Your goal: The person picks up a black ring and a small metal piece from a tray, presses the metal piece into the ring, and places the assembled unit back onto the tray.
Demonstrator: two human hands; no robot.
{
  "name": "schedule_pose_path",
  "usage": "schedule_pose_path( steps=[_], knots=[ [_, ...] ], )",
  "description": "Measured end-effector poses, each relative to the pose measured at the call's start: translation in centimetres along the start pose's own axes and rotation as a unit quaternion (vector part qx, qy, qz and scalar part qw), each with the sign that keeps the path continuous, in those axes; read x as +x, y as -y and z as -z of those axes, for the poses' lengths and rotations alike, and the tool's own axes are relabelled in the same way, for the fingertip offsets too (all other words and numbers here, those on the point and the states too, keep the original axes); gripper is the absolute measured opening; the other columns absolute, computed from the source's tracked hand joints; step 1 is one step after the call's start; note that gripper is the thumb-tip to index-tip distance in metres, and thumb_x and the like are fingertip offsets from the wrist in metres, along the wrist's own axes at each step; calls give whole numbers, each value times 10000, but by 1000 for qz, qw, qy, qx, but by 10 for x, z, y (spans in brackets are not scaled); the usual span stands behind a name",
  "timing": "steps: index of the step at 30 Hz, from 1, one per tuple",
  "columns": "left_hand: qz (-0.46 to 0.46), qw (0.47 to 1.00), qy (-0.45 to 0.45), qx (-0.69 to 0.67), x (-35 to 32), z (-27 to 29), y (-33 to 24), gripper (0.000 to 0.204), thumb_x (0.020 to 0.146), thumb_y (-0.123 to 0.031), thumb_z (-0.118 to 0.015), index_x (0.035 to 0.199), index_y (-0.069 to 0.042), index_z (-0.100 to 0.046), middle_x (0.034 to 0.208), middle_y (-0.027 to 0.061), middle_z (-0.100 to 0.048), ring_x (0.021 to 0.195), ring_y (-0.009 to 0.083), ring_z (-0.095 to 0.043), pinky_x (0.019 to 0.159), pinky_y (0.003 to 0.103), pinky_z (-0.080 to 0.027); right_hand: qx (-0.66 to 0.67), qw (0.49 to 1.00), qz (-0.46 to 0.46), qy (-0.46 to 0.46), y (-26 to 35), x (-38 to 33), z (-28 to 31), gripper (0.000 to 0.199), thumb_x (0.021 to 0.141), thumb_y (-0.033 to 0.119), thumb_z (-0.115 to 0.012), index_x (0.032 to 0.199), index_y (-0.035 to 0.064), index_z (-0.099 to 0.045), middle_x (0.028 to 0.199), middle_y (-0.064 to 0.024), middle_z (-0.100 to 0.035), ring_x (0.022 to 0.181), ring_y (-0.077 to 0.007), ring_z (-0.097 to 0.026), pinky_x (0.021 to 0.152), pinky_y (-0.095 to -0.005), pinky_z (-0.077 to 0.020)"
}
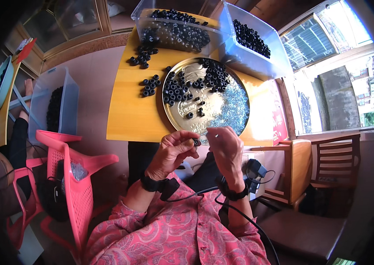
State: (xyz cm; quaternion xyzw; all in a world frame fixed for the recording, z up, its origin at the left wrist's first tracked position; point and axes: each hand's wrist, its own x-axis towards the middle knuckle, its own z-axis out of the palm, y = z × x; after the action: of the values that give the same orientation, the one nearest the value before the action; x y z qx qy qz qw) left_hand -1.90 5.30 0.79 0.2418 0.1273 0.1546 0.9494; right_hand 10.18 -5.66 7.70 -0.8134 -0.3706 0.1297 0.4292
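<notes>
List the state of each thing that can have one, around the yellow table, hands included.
Left hand: pinching a dark piece.
Right hand: fingers bent, grip unclear.
Round tray: partly covered.
Glittering bits: spread on the tray's right side.
Black pieces left of the tray: loose, clustered.
Left table bin: lidless, holding black pieces.
Right table bin: lidless, holding black pieces.
Floor bin: partly filled.
Nearer pink chair: upright.

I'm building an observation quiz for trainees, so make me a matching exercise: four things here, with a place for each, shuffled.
Things:
1. Round gold metal tray
2. Pink perforated plastic chair
3. One small black ring-shaped piece
4. Glittering blue tiny grains

Places:
A. Pinched in the left hand
B. Tray's right side
C. On the yellow wooden table
D. Picture's left side

Pairs: 1-C, 2-D, 3-A, 4-B
</notes>
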Motion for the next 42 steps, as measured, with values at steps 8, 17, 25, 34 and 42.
schedule_pose_path(
  steps=[8,17,25,34,42],
  knots=[
    [-14,999,20,-21,3,8,-6,207,902,-93,-623,1081,10,-616,879,101,-653,712,156,-629,666,305,-557,-144,978,139,-63,-29,35,-26,156,833,8,-596,971,77,-623,945,-104,-642,781,-320,-646,636,-389,-516],
    [-11,996,-29,86,5,6,-19,210,932,-68,-554,1101,44,-608,936,136,-662,701,181,-666,681,337,-592,-298,943,139,-43,-34,47,-40,158,758,83,-618,916,82,-615,860,-83,-602,768,-286,-621,656,-385,-497],
    [-23,996,-18,80,6,14,-22,246,951,-80,-524,1147,53,-591,970,157,-652,738,168,-658,701,371,-602,-259,961,78,-53,-28,49,-41,254,807,69,-607,1059,68,-573,891,-142,-557,727,-335,-604,613,-422,-485],
    [-37,995,5,96,8,2,-23,255,961,-99,-509,1153,53,-581,1001,153,-647,766,153,-643,714,362,-596,64,994,19,-84,-23,14,-20,238,856,21,-651,1092,20,-620,841,-48,-582,690,-105,-562,622,-235,-463],
    [-37,981,-13,188,3,-21,1,233,961,-86,-515,1142,28,-605,900,107,-653,722,149,-651,707,332,-593,377,920,-108,-18,-22,-17,-9,232,878,18,-653,1102,-25,-608,909,-39,-666,775,-72,-591,706,-202,-484]
  ],
)
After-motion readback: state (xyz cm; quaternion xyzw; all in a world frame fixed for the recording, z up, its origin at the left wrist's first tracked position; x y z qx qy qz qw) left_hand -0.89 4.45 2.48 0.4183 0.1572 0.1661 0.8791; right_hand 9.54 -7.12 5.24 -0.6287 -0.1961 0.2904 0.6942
